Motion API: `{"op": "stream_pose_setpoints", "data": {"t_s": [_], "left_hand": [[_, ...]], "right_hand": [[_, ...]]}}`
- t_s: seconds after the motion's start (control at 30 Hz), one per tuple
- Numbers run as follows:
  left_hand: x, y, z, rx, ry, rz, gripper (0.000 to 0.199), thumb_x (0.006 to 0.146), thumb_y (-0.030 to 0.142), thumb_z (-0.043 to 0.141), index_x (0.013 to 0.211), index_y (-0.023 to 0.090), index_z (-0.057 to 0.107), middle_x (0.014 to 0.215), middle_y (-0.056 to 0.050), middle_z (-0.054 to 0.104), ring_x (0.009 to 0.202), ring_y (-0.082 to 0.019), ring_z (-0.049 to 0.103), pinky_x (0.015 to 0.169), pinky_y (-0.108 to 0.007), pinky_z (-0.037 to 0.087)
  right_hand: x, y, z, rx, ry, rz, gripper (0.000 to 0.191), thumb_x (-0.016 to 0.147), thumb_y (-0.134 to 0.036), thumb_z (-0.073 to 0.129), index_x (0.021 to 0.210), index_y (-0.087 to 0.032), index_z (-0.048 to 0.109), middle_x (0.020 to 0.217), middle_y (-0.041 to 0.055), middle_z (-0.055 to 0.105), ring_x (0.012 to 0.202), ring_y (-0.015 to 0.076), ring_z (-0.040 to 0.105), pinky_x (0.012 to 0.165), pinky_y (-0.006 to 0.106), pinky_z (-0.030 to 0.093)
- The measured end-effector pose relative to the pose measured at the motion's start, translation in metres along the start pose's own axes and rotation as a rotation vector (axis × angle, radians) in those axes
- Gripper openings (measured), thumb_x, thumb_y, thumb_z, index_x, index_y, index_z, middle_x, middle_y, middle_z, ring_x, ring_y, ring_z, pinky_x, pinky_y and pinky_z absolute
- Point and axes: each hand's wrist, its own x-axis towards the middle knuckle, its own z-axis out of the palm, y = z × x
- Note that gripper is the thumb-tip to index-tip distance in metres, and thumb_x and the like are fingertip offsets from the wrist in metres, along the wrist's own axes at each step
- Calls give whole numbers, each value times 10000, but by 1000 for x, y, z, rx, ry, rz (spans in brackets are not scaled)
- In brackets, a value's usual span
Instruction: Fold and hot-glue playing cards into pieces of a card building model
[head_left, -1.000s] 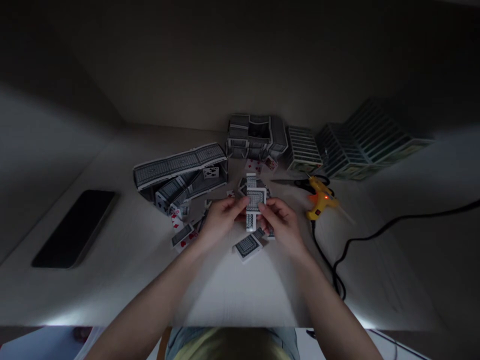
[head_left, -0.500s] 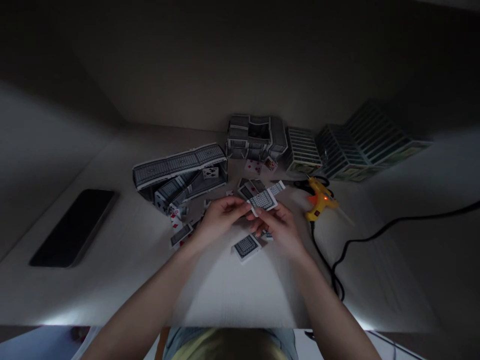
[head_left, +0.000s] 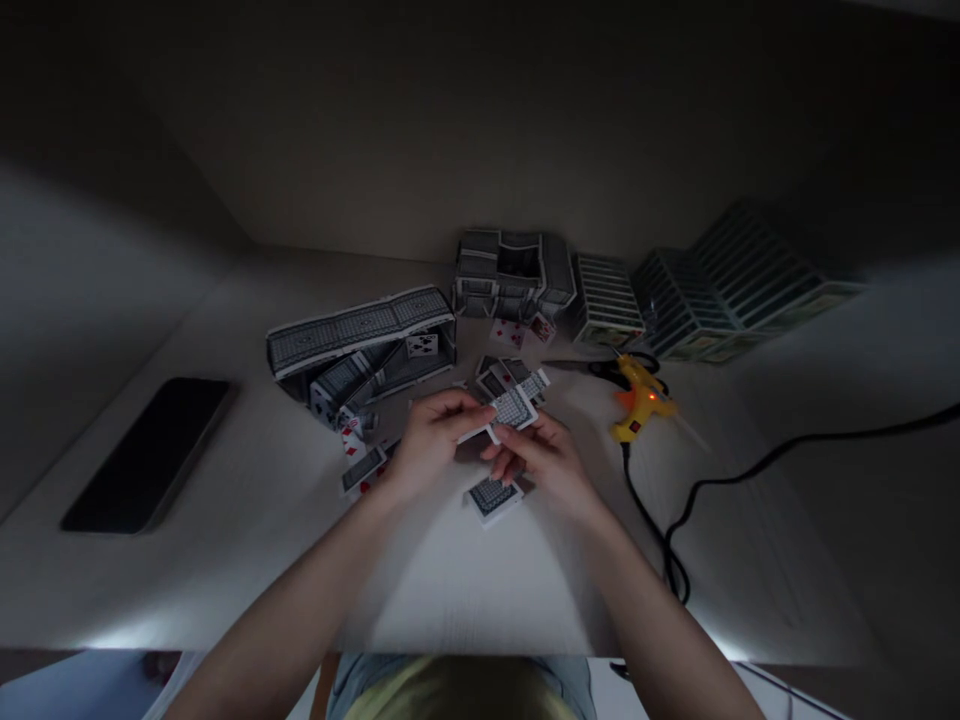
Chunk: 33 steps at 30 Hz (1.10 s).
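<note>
Between my two hands is a patterned playing card piece (head_left: 513, 411), held above the table, with a narrow strip of card (head_left: 537, 382) showing past its upper right side. My left hand (head_left: 437, 438) pinches the left edge with thumb and fingers. At the lower right edge, my right hand (head_left: 546, 456) grips with its thumb on top and its other fingers curled below. A small stack of cards (head_left: 493, 499) lies face down on the table just under my right hand. More loose cards (head_left: 498, 375) lie behind the held piece.
A long box made of cards (head_left: 360, 330) stands back left, another card structure (head_left: 514, 275) at the wall. Striped card blocks (head_left: 609, 298) stand back right. A yellow glue gun (head_left: 637, 400) with a black cable and dark-handled scissors (head_left: 611, 370) lie right; a phone (head_left: 146, 455) lies left.
The held card piece has moved a little left and toward me. My right hand has shifted left with it, and my left hand slightly left.
</note>
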Motion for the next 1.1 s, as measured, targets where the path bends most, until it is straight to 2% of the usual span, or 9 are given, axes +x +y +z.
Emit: {"op": "stream_pose_setpoints", "data": {"t_s": [0.17,0.37,0.6,0.7,0.8,0.87,1.0,1.1], "left_hand": [[4,0,-5,-6,12,-26,174,619,283,671,535,155,590,531,27,523,524,-98,440,529,-238,318],[8,5,-11,95,-141,-74,220,591,352,691,597,140,632,562,27,564,544,-96,467,545,-213,346],[7,6,-12,135,-134,-25,239,656,383,650,650,144,647,633,8,609,611,-114,516,594,-207,387],[9,5,-16,147,-140,-23,228,672,380,647,667,152,652,651,9,618,620,-112,521,600,-202,387],[11,4,-19,193,-123,-7,221,661,382,663,684,163,671,690,1,642,648,-120,541,607,-204,401],[12,4,-20,195,-90,-26,231,642,385,681,702,162,680,711,-11,654,644,-126,552,587,-209,414],[13,2,-18,-58,54,-96,332,606,354,720,878,174,657,779,-17,660,636,-124,576,518,-203,436],[12,0,-12,-284,60,-145,348,603,310,733,908,174,635,812,-12,656,671,-119,593,555,-208,466]], "right_hand": [[2,0,-3,-75,21,6,282,672,-410,678,770,-164,583,618,-2,658,472,108,593,397,193,449],[2,-10,-13,-165,110,-36,262,682,-426,657,693,-186,554,500,-44,581,386,80,482,382,203,389],[1,-11,-9,-200,132,-46,267,676,-409,658,604,-195,515,478,-36,570,399,90,483,422,225,394],[3,-10,-12,-188,157,-81,231,671,-387,669,666,-188,551,508,-41,572,410,86,474,400,216,366],[6,-9,-17,-151,260,-158,259,665,-364,681,842,-200,587,573,-55,575,436,77,461,381,200,324],[6,-10,-20,-135,314,-201,272,675,-360,671,881,-203,587,616,-46,601,450,74,460,389,196,323],[4,-11,-16,-88,286,-208,220,683,-361,665,761,-187,554,651,-9,651,474,88,514,441,215,402],[2,-11,-11,-24,236,-166,241,678,-369,671,736,-193,518,670,0,668,510,109,572,497,243,462]]}}
